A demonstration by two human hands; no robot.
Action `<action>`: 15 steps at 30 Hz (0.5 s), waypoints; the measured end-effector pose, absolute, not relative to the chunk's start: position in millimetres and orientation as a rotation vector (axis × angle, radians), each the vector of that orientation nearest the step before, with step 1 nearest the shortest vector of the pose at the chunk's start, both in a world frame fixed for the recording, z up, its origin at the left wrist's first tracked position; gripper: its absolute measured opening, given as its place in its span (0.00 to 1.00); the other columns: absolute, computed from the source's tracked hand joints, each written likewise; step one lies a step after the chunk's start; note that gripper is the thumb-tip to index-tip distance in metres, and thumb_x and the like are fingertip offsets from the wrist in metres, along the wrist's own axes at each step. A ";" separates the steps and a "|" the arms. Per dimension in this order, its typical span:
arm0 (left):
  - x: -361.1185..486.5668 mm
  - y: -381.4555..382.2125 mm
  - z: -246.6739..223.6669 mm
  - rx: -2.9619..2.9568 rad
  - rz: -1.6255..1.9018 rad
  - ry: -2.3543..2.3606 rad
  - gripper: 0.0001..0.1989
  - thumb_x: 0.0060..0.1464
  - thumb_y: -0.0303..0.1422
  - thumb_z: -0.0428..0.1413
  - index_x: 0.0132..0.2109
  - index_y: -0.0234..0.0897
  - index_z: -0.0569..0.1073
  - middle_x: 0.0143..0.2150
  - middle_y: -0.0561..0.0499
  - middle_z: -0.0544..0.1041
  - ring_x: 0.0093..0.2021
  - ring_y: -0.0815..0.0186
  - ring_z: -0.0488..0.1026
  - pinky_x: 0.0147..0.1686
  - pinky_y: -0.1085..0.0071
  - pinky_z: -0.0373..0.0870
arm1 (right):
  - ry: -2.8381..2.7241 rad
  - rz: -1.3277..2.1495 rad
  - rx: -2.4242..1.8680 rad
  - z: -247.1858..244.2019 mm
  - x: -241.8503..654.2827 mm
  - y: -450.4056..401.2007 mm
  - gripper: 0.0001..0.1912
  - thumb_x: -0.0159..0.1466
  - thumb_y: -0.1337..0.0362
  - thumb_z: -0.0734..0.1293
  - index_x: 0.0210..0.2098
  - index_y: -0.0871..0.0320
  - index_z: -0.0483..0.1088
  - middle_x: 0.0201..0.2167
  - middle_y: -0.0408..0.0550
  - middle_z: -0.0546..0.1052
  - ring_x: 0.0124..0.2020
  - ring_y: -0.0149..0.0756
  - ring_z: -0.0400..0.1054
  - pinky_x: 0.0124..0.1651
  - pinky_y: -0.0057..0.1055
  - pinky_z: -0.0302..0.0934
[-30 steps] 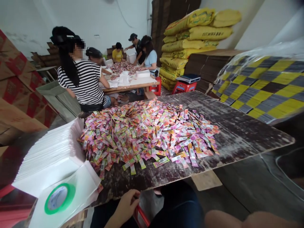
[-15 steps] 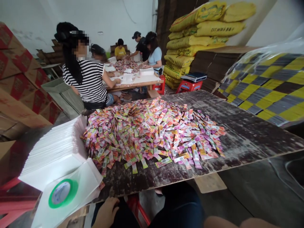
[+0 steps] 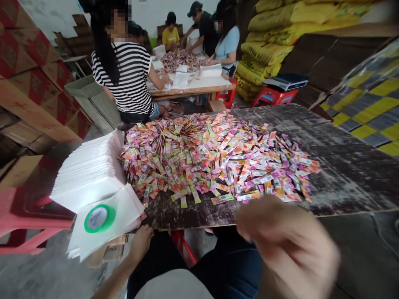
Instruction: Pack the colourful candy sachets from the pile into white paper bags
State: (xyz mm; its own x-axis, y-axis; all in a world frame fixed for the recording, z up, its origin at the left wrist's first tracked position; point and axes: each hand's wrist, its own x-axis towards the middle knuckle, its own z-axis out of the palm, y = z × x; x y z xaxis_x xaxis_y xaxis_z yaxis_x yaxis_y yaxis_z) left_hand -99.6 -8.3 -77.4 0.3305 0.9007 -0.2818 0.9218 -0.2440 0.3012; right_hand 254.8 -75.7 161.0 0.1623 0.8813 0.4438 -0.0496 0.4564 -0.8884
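The right hand (image 3: 286, 241) is hovering blurred on the near side of the sachet heap (image 3: 187, 162), towards its right end. Its fingers are curling inward, but whether they are pinching anything, I cannot tell. The left hand (image 3: 141, 243) is resting low by the wearer's thigh, nearer than the heap's left end; its fingers are lying close together, loosely bent, with nothing showing between them. The heap itself, many small pink, orange, purple and green sachets, is spreading over the dark, scuffed counter (image 3: 352, 174), with a few loose ones lying along its near edge.

To the near left of the heap, a roll of green tape (image 3: 97, 219) is lying flat on loose white sheets (image 3: 124, 203). Just behind them, a thick white stack (image 3: 90, 170) is leaning in a row against the heap's left side. Left of the heap and lower, a red stool (image 3: 18, 207) is standing.

Beyond the heap, a person in a striped shirt (image 3: 131, 74) is sitting at a white-topped table (image 3: 199, 85), where other people are working around a second pile of sachets (image 3: 181, 60). Yellow sacks (image 3: 264, 54) are rising behind the heap, to the right.
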 end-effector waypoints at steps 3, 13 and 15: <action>-98.2 -11.3 -83.2 2.190 0.065 1.598 0.14 0.63 0.30 0.43 0.36 0.36 0.73 0.37 0.45 0.74 0.42 0.60 0.71 0.47 0.63 0.66 | -1.138 0.826 -1.134 105.2 256.5 -6.6 0.08 0.61 0.56 0.69 0.36 0.52 0.71 0.31 0.45 0.72 0.31 0.35 0.68 0.35 0.34 0.64; -24.1 63.5 -55.9 2.152 0.558 1.508 0.36 0.55 0.44 0.57 0.66 0.37 0.58 0.66 0.35 0.60 0.67 0.48 0.55 0.65 0.50 0.53 | -1.417 0.437 -2.092 -91.0 272.2 21.5 0.37 0.59 0.52 0.67 0.63 0.64 0.57 0.59 0.70 0.62 0.59 0.59 0.57 0.57 0.53 0.55; -2.5 99.0 -60.0 2.129 0.493 1.694 0.50 0.47 0.50 0.62 0.70 0.37 0.51 0.71 0.33 0.48 0.71 0.41 0.45 0.65 0.44 0.46 | -1.434 0.375 -2.231 -99.5 277.9 28.9 0.45 0.58 0.48 0.69 0.67 0.64 0.51 0.65 0.72 0.53 0.64 0.64 0.50 0.59 0.57 0.51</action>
State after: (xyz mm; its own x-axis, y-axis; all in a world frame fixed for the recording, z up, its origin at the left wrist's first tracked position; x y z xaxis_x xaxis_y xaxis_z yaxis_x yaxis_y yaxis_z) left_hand -2.5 99.0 -60.0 0.2139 0.9761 0.0396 0.8449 -0.2052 0.4939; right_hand 277.9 28.9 -99.5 0.4195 0.9076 0.0181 0.7825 -0.3514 -0.5141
